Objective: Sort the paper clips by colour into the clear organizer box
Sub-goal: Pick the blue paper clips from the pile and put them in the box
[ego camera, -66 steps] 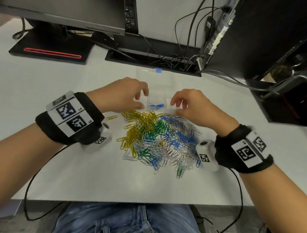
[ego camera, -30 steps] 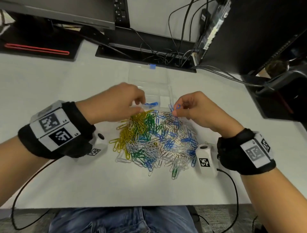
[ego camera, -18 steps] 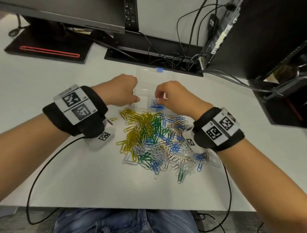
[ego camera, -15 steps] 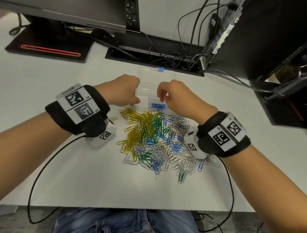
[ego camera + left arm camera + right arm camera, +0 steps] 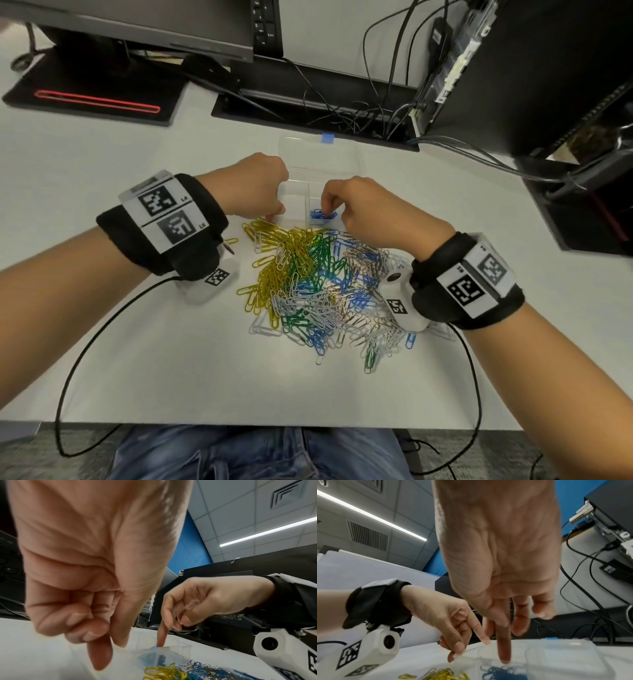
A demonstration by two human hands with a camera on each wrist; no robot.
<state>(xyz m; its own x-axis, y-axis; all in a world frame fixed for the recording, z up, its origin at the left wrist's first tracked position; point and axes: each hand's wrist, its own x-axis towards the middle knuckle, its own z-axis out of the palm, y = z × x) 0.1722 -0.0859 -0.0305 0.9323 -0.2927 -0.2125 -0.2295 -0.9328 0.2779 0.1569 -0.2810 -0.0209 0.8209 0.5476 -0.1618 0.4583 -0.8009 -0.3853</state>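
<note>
The clear organizer box (image 5: 294,200) lies open just behind a mixed pile of paper clips (image 5: 315,284) in yellow, green, blue, white and silver. Several blue clips (image 5: 322,215) lie in its near right compartment. My left hand (image 5: 274,214) pinches the box's near left corner between thumb and index finger (image 5: 101,655), the other fingers curled. My right hand (image 5: 325,210) points its straight index finger (image 5: 504,654) down onto the blue clips (image 5: 498,672) and holds nothing. The near left compartment looks bare.
The box lid (image 5: 318,154) with a blue latch (image 5: 327,138) lies open toward the back. Behind it run a black cable tray (image 5: 308,109) with tangled cables, a monitor base (image 5: 96,92) at the left and black equipment (image 5: 565,85) at the right. One yellow clip (image 5: 230,241) lies apart.
My right hand carried a blue clip from the pile's far edge to the near right compartment and let it go; its index finger now presses on the blue clips. My left hand stayed at the box.
</note>
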